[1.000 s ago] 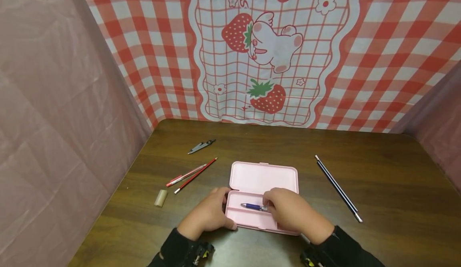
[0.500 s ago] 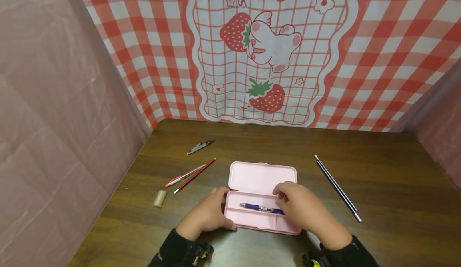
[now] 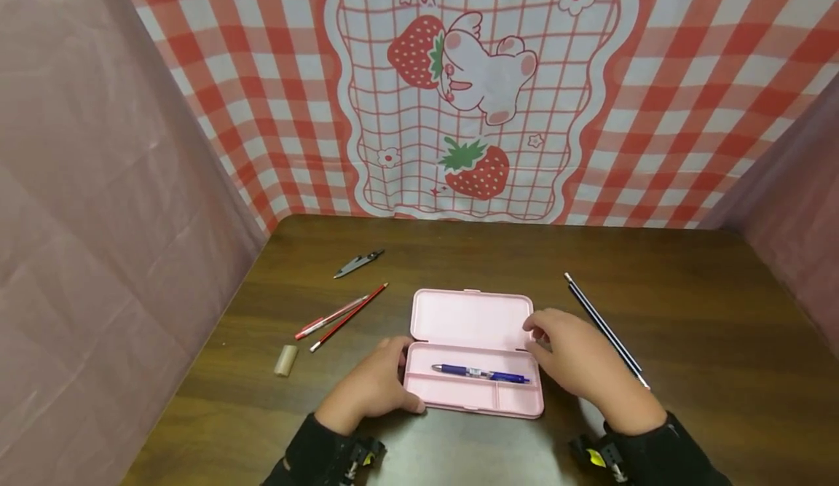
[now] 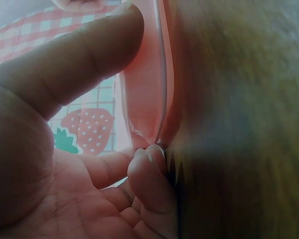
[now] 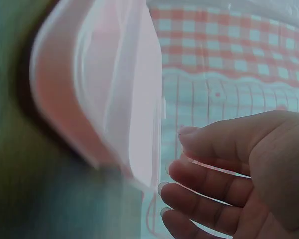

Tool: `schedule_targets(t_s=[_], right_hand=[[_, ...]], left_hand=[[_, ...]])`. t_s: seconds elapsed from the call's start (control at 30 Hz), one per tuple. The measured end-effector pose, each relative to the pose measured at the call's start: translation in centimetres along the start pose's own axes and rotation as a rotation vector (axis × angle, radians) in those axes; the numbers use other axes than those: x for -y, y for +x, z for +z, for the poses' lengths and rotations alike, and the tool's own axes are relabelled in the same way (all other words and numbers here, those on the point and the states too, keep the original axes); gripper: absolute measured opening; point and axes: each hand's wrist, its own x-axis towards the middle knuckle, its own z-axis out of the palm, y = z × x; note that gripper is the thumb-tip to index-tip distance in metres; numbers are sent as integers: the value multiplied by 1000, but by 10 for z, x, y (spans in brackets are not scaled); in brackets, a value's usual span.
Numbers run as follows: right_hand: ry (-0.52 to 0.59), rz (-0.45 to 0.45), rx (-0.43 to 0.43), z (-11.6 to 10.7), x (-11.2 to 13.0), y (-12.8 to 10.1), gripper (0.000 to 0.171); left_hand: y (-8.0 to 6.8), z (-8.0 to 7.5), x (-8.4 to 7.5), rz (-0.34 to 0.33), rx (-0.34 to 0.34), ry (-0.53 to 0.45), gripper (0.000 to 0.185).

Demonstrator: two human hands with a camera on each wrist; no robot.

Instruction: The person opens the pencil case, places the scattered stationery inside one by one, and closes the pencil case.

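- The blue pen (image 3: 480,374) lay in the far, long compartment of the pink case (image 3: 452,393), upon the counter (image 3: 459,253).
- The left hand (image 3: 370,384) gripped the case's left end; a light, steady hold seemed best.
- The right hand (image 3: 580,355) held nothing, its fingers (image 5: 202,202) loosely bent beside the lid (image 3: 470,320), which it was wise not to knock.

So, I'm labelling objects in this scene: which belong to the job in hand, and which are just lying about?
Likely in the job:
pink pencil case, open, held by the left hand
blue pen, lying inside it

Apparently just lying on the table:
compass
red pen
red pencil
beige block, perhaps an eraser
two dark pencils
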Motion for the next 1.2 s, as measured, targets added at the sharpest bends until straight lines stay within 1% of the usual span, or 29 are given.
schedule_targets(t_s=[0.2,0.37,0.7,0.77,0.93,1.07,1.2], right_hand=[[-16,20,-51,-9,-24,-4,24],[-27,26,-70,-17,-37,-5,25],[19,78,-92,-30,-57,-7,28],[29,104,-86,-33,-64,-7,31],[59,197,-38,-39,-88,-8,47],[73,250,18,-36,-104,-10,57],[95,285,80,-30,-115,-8,59]], left_hand=[[1,-1,-3,7,3,10,93],[1,-1,-2,6,-3,6,94],[2,-1,-2,7,5,18,93],[1,-1,-2,2,6,19,92],[0,-1,-2,-9,11,19,92],[0,-2,-3,-8,11,21,93],[1,-1,-1,0,10,26,93]])
